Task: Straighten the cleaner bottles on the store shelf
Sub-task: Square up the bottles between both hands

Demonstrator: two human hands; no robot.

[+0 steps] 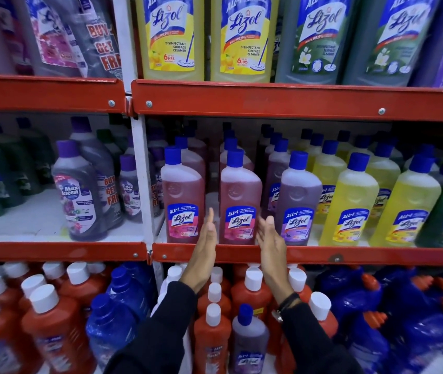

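From the head camera, both hands reach up to the middle shelf, whose red front edge runs across the scene. The left hand is flat, fingers straight and together, palm facing right, held just left of a pink bottle with a blue cap. The right hand is likewise flat and open, palm facing left, just right of that same bottle. Whether either palm touches the bottle cannot be told; neither hand grips anything.

The pink bottle stands upright at the near edge of the shelf, label facing out. A second pink bottle stands to its left, with a gap between them. To the right stands a purple bottle, then yellow bottles further right. More bottles stand in rows behind, far into the shelf.

The top shelf holds large yellow bottles and green-labelled ones. Below, near the person, stand red bottles with white caps and blue bottles. Dark sleeves cover both forearms; the right wrist wears a dark band.
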